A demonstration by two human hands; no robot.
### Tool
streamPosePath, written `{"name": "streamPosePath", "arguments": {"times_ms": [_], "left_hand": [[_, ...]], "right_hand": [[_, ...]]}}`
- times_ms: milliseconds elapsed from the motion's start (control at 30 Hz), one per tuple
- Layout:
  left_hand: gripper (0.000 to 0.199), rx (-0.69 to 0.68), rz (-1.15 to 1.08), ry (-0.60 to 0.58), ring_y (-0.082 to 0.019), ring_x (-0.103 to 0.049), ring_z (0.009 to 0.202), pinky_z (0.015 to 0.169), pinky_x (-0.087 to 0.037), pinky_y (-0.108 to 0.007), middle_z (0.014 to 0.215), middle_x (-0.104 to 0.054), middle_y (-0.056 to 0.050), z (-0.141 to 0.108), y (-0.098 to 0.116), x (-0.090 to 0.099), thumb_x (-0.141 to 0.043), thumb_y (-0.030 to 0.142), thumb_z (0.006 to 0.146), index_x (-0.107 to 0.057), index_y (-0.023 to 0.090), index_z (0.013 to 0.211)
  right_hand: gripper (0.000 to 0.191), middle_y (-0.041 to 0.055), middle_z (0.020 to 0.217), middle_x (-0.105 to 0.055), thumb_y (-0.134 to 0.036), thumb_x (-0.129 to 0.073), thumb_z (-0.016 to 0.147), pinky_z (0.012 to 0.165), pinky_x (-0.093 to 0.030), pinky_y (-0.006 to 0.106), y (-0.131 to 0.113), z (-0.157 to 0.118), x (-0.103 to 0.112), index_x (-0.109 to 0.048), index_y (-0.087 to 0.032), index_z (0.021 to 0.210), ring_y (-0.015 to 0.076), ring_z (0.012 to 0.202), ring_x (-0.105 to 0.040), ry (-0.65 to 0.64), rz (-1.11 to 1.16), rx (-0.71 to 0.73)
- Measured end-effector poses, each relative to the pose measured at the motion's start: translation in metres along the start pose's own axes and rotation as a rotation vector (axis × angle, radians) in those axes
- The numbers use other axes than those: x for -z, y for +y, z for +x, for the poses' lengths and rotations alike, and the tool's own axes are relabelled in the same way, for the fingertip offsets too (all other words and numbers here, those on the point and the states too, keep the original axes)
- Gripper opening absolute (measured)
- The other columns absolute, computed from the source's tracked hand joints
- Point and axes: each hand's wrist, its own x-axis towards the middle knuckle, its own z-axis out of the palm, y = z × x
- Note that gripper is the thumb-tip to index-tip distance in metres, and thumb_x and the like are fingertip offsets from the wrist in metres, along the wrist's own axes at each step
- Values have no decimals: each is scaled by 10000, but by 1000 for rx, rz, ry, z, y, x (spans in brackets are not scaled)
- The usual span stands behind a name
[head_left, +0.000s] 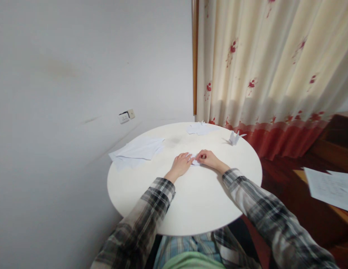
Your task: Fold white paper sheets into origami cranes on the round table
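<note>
A small folded piece of white paper lies on the round white table, partly hidden by my hands. My left hand rests flat across its left side with the fingers stretched out. At the right side, my right hand has its thumb and fingertips pinched together on the paper. The two hands nearly meet over it. The folds under the fingers are too small to make out.
Loose white sheets overlap the table's left edge. More paper lies at the back, and a folded paper crane stands at the back right. A wall socket, a flowered curtain and printed sheets surround the table.
</note>
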Motion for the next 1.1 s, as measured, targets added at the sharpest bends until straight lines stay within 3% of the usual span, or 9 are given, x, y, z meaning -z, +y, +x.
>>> {"name": "streamPosePath", "arguments": {"times_ms": [533,867,1100], "left_hand": [[482,5,18,-24,-205,-347,1226,1006,-287,-372,1334,-420,-48,0,0,1,-245,465,877,-423,225,1255],[448,11,11,-38,-211,-335,1233,1012,-280,-383,1348,-404,-39,1,-1,-1,-286,425,873,-412,241,1262],[457,15,-4,-47,-214,-336,1232,1015,-275,-391,1342,-412,-39,-1,1,2,-278,434,870,-419,239,1259]], "right_hand": [[177,17,722,-627,-92,-539,622,646,-395,216,1,-1,0,-676,-152,716,105,651,-513,-19,10,-19],[224,9,603,-603,-224,-454,711,570,-387,208,7,2,-1,-660,-135,727,100,573,-511,-50,215,-140],[222,4,546,-570,-309,-479,690,510,-396,210,11,6,-3,-610,-132,708,90,496,-494,1,509,-250]]}}
